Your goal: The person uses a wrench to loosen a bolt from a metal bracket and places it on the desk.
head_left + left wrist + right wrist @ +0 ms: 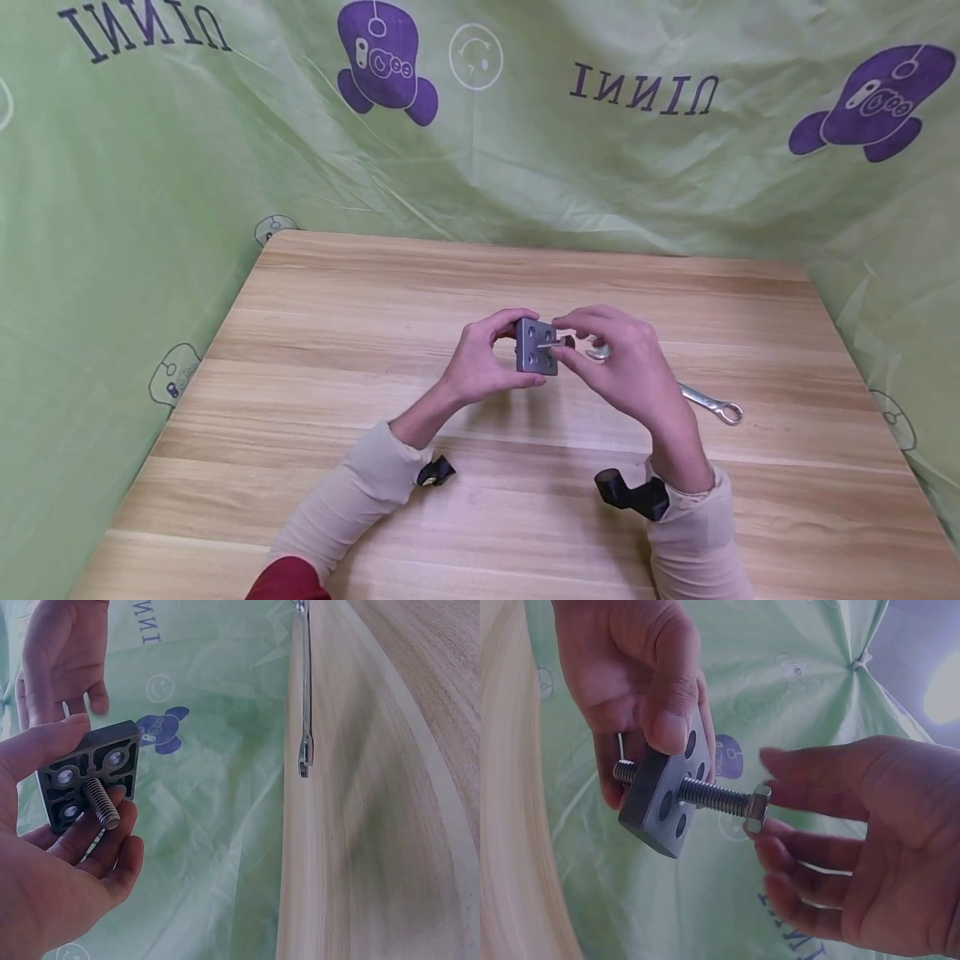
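My left hand point(482, 360) grips a small grey square plate point(528, 357) with round holes by its edges, above the table. A hex bolt point(716, 798) runs through the plate's middle hole. Its threaded end point(103, 805) sticks out on the far side, while a length of thread shows between plate and head. Around the hex head point(757, 808) the fingers of my right hand point(633, 362) are spread loosely; in the right wrist view the uppermost digit is apart from the head, and a lower fingertip lies close to it. Whether that fingertip touches, I cannot tell.
A combination wrench point(726, 410) lies on the wooden table point(375, 308) beneath and beyond my right hand, its middle hidden. Black camera mounts point(630, 496) sit on both wrists. A green printed curtain point(487, 167) surrounds the table.
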### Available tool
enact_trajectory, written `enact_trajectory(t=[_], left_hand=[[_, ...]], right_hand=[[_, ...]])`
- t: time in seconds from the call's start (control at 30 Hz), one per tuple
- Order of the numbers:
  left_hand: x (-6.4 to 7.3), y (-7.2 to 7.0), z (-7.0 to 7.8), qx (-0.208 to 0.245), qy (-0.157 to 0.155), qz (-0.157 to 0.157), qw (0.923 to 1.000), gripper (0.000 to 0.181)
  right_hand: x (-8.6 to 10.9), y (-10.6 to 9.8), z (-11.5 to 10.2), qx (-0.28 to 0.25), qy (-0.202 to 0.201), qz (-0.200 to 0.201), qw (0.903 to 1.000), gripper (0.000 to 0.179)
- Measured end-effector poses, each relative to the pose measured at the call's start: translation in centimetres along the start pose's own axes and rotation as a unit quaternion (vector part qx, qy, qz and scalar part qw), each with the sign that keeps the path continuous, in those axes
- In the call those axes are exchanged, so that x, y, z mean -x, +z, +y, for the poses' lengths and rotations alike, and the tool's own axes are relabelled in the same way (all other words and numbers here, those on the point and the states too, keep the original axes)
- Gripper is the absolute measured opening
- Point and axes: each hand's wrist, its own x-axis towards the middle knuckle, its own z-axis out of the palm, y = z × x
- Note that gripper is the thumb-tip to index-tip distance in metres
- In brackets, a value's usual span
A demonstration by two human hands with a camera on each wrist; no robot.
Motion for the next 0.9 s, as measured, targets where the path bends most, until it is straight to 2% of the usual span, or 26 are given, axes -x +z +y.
enact_trajectory(t=[0.1, 0.2, 0.3, 0.4, 0.5, 0.6, 0.9], left_hand=[[0.04, 0.02, 0.11, -0.001, -0.001, 0.000, 1.0000, 0.072], [0.05, 0.04, 0.09, 0.000, -0.003, -0.001, 1.0000, 0.072], [0.07, 0.02, 0.11, -0.001, -0.005, -0.001, 1.0000, 0.073], [0.06, -0.01, 0.19, -0.002, -0.007, 0.000, 1.0000, 0.074], [0.04, -0.01, 0.24, -0.004, -0.008, 0.000, 1.0000, 0.073], [0.01, 0.00, 0.22, -0.004, -0.007, 0.000, 1.0000, 0.073], [-0.01, -0.02, 0.10, -0.006, -0.005, 0.002, 1.0000, 0.073]], right_hand=[[-0.03, -0.11, -0.07, -0.017, 0.042, 0.003, 0.9990, 0.035], [-0.07, -0.25, -0.24, -0.029, 0.092, -0.013, 0.9952, 0.038], [-0.18, -0.41, -0.49, -0.031, 0.141, -0.044, 0.9886, 0.034], [-0.26, -0.52, -0.70, -0.030, 0.168, -0.070, 0.9828, 0.027], [-0.28, -0.54, -0.79, -0.025, 0.168, -0.077, 0.9825, 0.022], [-0.27, -0.51, -0.76, -0.019, 0.152, -0.072, 0.9856, 0.019], [0.00, -0.42, -0.30, 0.006, 0.064, -0.035, 0.9973, 0.018]])
